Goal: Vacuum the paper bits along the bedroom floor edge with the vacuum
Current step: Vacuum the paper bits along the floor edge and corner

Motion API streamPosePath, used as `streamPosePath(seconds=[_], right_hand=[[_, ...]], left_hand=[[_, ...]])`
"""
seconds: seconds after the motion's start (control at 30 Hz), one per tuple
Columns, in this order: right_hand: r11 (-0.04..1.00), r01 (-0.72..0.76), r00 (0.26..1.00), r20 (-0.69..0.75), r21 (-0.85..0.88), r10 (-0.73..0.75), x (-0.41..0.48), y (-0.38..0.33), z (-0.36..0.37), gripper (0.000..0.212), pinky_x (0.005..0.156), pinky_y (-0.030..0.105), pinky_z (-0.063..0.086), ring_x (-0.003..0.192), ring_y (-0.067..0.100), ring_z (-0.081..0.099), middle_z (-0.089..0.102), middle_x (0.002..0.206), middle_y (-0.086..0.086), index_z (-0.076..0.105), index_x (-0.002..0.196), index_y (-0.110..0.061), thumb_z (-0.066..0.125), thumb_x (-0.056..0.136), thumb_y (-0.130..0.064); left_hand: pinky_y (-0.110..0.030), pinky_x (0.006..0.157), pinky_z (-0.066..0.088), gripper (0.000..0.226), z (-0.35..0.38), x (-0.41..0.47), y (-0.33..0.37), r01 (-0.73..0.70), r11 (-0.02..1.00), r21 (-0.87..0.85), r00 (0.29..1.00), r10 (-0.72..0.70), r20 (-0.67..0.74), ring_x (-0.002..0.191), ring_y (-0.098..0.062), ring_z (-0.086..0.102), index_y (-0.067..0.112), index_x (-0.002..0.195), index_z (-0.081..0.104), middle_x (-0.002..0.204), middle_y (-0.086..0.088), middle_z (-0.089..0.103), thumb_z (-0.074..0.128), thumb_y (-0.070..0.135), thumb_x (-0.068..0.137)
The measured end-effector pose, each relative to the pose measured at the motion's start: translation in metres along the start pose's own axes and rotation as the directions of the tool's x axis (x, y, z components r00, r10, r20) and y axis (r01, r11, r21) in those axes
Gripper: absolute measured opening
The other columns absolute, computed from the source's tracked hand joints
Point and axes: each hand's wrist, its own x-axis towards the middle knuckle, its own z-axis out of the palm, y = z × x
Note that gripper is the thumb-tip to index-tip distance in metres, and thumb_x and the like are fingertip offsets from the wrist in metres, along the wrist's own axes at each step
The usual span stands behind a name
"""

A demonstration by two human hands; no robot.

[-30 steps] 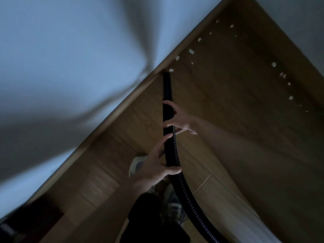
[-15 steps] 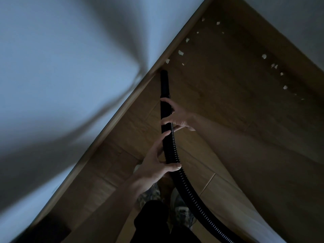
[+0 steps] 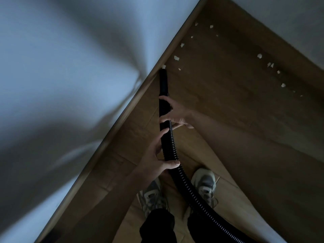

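Observation:
A black ribbed vacuum hose [image 3: 177, 165] ends in a smooth black nozzle [image 3: 163, 81] that points at the skirting board. My right hand [image 3: 175, 114] grips the nozzle's lower end. My left hand [image 3: 157, 158] holds the ribbed hose just below, thumb across it. A white paper bit [image 3: 164, 67] lies right at the nozzle tip. Several more paper bits [image 3: 176, 58] trail along the left wall edge beyond it. Another row of paper bits [image 3: 259, 56] runs along the right wall edge.
The wooden floor [image 3: 228, 120] narrows toward a corner at the top between a pale left wall [image 3: 70, 85] with its skirting board [image 3: 122, 111] and a right wall [image 3: 289, 23]. My two grey shoes [image 3: 205, 185] stand beside the hose.
The nozzle has moved forward along the left skirting board to the nearest paper bit. I have stepped forward, and both shoes have come into view. Both hands kept their hold.

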Motion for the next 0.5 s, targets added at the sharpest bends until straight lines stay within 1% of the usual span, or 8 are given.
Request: streamPosePath(seconds=[0.1, 0.23, 0.33, 0.43, 0.5], right_hand=[[1.0, -0.001, 1.0, 0.001, -0.005, 0.001, 0.004, -0.002, -0.003, 0.094, 0.058, 0.029, 0.059, 0.094, 0.019, 0.067, 0.056, 0.113, 0.0, 0.034, 0.146, -0.048, 0.077, 0.077, -0.001], [1.0, 0.003, 1.0, 0.006, -0.025, -0.003, 0.006, -0.001, -0.007, 0.093, 0.061, 0.031, 0.061, 0.094, 0.02, 0.067, 0.055, 0.114, 0.001, 0.034, 0.145, -0.048, 0.077, 0.078, -0.001], [1.0, 0.004, 1.0, -0.001, -0.023, -0.004, 0.006, 0.001, -0.009, 0.092, 0.059, 0.03, 0.06, 0.097, 0.021, 0.066, 0.054, 0.119, 0.003, 0.035, 0.145, -0.049, 0.076, 0.078, 0.0], [1.0, 0.012, 1.0, -0.004, -0.017, -0.012, 0.006, 0.004, -0.013, 0.091, 0.06, 0.031, 0.06, 0.1, 0.022, 0.065, 0.053, 0.122, 0.004, 0.036, 0.144, -0.05, 0.075, 0.079, 0.001], [1.0, 0.011, 1.0, -0.008, -0.021, -0.011, 0.005, 0.006, -0.016, 0.09, 0.06, 0.03, 0.06, 0.1, 0.022, 0.065, 0.052, 0.122, 0.004, 0.036, 0.143, -0.051, 0.075, 0.079, 0.0]], left_hand=[[-0.043, 0.104, 0.049, 0.094, 0.0, 0.005, 0.001, 0.002, 1.0, 0.02, 1.0, -0.002, -0.003, 0.123, -0.008, 0.053, 0.036, 0.141, 0.044, 0.127, 0.02, 0.057, 0.076, -0.017, 0.07], [-0.051, 0.106, 0.046, 0.095, 0.003, 0.009, 0.0, 0.015, 1.0, 0.0, 1.0, -0.015, -0.021, 0.127, -0.013, 0.052, 0.035, 0.143, 0.044, 0.133, 0.009, 0.057, 0.076, -0.017, 0.07], [-0.05, 0.102, 0.049, 0.095, 0.006, 0.011, -0.002, 0.023, 1.0, -0.009, 1.0, -0.023, -0.02, 0.127, -0.016, 0.053, 0.037, 0.142, 0.044, 0.132, 0.005, 0.057, 0.077, -0.016, 0.07], [-0.048, 0.103, 0.049, 0.095, 0.009, 0.014, -0.003, 0.026, 1.0, -0.007, 1.0, -0.026, -0.011, 0.127, -0.017, 0.054, 0.039, 0.143, 0.043, 0.133, 0.007, 0.057, 0.077, -0.015, 0.071], [-0.05, 0.102, 0.05, 0.095, 0.011, 0.015, -0.002, 0.04, 0.999, -0.012, 0.999, -0.04, 0.003, 0.126, -0.018, 0.055, 0.041, 0.143, 0.041, 0.134, 0.006, 0.056, 0.076, -0.013, 0.073]])
